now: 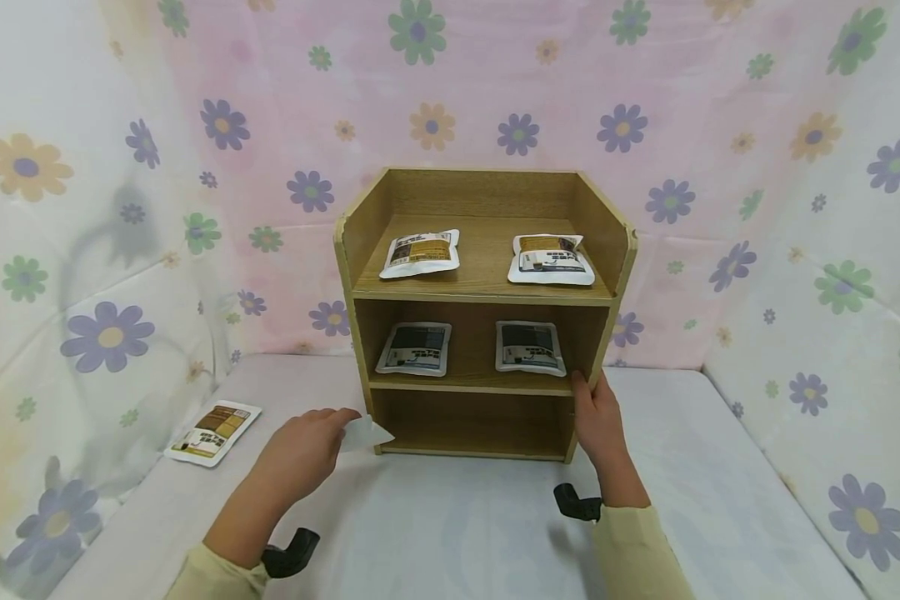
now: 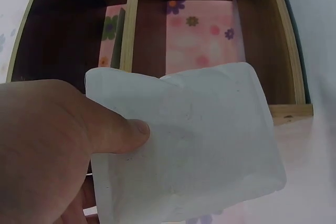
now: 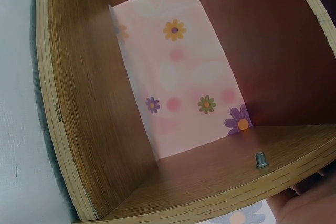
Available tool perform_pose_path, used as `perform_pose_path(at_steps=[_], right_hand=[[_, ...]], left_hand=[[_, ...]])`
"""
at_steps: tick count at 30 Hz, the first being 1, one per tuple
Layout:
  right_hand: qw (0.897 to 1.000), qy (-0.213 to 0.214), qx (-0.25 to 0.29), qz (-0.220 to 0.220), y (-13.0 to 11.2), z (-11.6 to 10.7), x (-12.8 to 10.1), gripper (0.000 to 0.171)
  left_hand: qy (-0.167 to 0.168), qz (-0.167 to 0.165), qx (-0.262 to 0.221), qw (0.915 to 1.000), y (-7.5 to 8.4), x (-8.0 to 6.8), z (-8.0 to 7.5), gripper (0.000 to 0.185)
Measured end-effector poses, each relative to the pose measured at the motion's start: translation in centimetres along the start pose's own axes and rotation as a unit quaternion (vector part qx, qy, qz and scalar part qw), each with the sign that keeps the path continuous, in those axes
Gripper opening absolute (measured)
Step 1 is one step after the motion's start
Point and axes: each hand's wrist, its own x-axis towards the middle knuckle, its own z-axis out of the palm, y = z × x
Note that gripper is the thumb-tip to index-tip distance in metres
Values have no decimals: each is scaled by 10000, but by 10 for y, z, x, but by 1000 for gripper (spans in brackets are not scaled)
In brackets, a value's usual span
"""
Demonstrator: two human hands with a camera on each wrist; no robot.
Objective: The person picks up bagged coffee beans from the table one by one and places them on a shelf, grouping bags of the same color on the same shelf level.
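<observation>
A white pouch (image 2: 189, 140) with its plain side showing is pinched by my left hand (image 1: 303, 454), the thumb flat across it in the left wrist view. It is held in front of the lower left of a wooden shelf (image 1: 487, 295). My right hand (image 1: 598, 421) grips the shelf's right side panel near the bottom compartment. Two pouches with brown-and-white labels, a left one (image 1: 422, 253) and a right one (image 1: 551, 259), lie on the top level. On the middle level lie two dark-labelled pouches, one left (image 1: 416, 348) and one right (image 1: 530, 347).
Another brown-labelled pouch (image 1: 213, 432) lies on the white table (image 1: 450, 533) at the left. Flower-printed cloth (image 1: 480, 100) hangs behind and on both sides. A small metal peg (image 3: 261, 160) sticks out of the side panel inside the bottom compartment.
</observation>
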Motion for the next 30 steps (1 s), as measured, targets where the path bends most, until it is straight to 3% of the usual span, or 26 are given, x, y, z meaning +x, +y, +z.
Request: perform_pose_path(at_steps=[14,30], right_hand=[[10000,-26,-44,-36,-2,-1,0,60],[10000,-52,-76,38,-3,0,0,60]], left_hand=[[-72,54,-331,9994,22,7,3,32],[207,321,-495,9980,37,19,19,30]])
